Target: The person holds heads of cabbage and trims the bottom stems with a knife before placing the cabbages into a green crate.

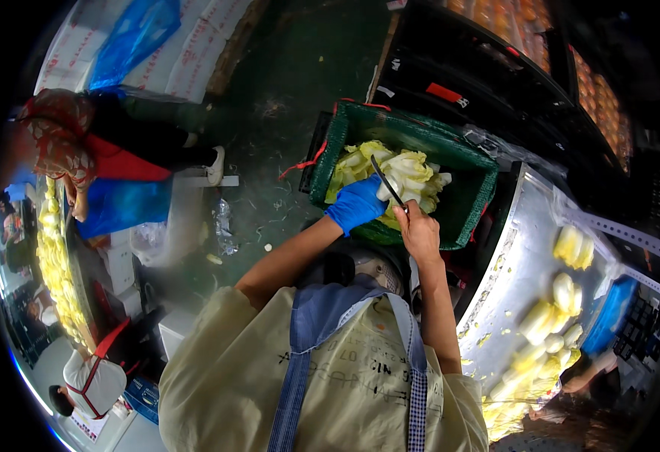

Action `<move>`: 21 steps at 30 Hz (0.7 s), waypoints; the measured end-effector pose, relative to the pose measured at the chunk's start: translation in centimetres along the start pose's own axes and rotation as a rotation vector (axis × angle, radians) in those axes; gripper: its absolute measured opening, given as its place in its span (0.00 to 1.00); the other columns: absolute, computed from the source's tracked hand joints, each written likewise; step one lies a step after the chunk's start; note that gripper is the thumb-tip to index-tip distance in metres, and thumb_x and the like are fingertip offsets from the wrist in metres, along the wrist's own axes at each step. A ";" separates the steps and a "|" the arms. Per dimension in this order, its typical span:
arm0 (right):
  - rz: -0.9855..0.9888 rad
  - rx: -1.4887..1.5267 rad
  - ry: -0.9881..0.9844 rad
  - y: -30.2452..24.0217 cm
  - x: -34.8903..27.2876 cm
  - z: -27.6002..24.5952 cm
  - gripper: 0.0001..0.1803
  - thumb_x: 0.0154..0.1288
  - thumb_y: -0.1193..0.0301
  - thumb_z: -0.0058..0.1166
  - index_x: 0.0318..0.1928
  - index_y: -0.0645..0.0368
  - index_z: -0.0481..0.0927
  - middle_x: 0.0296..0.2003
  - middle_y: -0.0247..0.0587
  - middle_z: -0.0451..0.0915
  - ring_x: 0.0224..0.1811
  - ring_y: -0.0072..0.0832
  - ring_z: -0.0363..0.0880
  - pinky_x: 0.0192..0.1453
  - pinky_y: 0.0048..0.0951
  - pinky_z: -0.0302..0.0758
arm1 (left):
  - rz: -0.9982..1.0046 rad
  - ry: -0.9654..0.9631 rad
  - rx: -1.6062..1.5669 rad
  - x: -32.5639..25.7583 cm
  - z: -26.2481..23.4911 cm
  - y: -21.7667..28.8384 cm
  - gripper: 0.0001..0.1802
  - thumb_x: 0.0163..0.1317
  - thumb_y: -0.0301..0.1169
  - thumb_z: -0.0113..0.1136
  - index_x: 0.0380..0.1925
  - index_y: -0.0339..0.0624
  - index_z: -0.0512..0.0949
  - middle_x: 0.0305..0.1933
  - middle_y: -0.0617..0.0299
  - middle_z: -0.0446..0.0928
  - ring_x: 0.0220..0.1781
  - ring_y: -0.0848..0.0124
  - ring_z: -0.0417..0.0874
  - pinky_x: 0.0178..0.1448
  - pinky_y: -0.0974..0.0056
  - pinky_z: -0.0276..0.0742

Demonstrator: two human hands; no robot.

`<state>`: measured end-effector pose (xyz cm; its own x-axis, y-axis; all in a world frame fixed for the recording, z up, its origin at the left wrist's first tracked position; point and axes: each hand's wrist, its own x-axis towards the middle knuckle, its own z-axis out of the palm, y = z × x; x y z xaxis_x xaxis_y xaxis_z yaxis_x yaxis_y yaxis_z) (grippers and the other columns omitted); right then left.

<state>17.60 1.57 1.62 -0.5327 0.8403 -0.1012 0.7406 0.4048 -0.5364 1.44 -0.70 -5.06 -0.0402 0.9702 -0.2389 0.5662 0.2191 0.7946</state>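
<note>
My left hand (355, 203), in a blue glove, is closed round the base of a napa cabbage (387, 187) above a green crate (462, 184). In my bare right hand (419, 230) is a knife (385, 178) with a dark blade, which slants up and left across the cabbage's pale base. Loose yellow-green cabbage leaves (360, 160) lie in the crate's left half, under and around both hands. The glove and the blade hide part of the cabbage, so I cannot tell whether the edge is cutting into it.
A metal table (526, 248) to the right bears several napa cabbages (545, 320). Dark stacked crates (450, 75) stand beyond the green one. At far left, a person in a patterned top (62, 128) works beside a cabbage-covered table. Scraps lie on the green floor (262, 203).
</note>
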 end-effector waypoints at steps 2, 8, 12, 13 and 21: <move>0.010 -0.023 -0.001 0.1 0.1 0.2 0.16 0.64 0.57 0.46 0.34 0.59 0.70 0.19 0.51 0.75 0.24 0.49 0.75 0.26 0.43 0.70 | 0.010 -0.002 0.027 -0.2 -0.5 0.6 0.19 0.49 0.35 0.55 0.42 0.41 0.71 0.34 0.45 0.77 0.36 0.49 0.78 0.38 0.53 0.74; 0.053 -0.053 -0.025 0.5 0.3 1.0 0.17 0.65 0.56 0.44 0.34 0.59 0.70 0.20 0.53 0.75 0.24 0.50 0.75 0.28 0.45 0.70 | -0.120 0.043 0.061 -0.6 -0.9 1.4 0.20 0.51 0.39 0.55 0.43 0.44 0.72 0.33 0.47 0.78 0.33 0.51 0.79 0.34 0.52 0.74; 0.142 -0.050 -0.031 1.6 0.6 1.8 0.18 0.65 0.56 0.42 0.34 0.60 0.71 0.22 0.55 0.76 0.25 0.52 0.75 0.29 0.47 0.70 | -0.094 0.106 0.089 -0.8 -1.1 1.8 0.24 0.49 0.40 0.58 0.47 0.43 0.70 0.32 0.47 0.78 0.33 0.50 0.79 0.35 0.52 0.74; 0.188 -0.052 -0.040 2.3 0.7 2.1 0.18 0.65 0.56 0.42 0.34 0.60 0.71 0.22 0.55 0.76 0.25 0.53 0.75 0.29 0.47 0.70 | -0.082 0.130 0.098 -1.0 -1.3 2.1 0.25 0.49 0.39 0.58 0.47 0.42 0.70 0.33 0.47 0.78 0.34 0.49 0.79 0.35 0.53 0.74; 0.504 1.048 -0.269 3.7 0.5 -0.2 0.16 0.64 0.60 0.49 0.28 0.60 0.67 0.17 0.32 0.69 0.13 0.18 0.64 0.13 0.23 0.59 | -0.309 -0.157 -1.346 0.0 -1.5 1.6 0.24 0.59 0.45 0.55 0.50 0.42 0.69 0.42 0.59 0.75 0.42 0.64 0.79 0.44 0.59 0.77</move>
<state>20.19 3.59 -0.26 -0.4395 0.6667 -0.6019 0.2624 -0.5456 -0.7959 1.09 -0.22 -2.93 0.1262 0.8626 -0.4899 -0.6721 0.4376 0.5973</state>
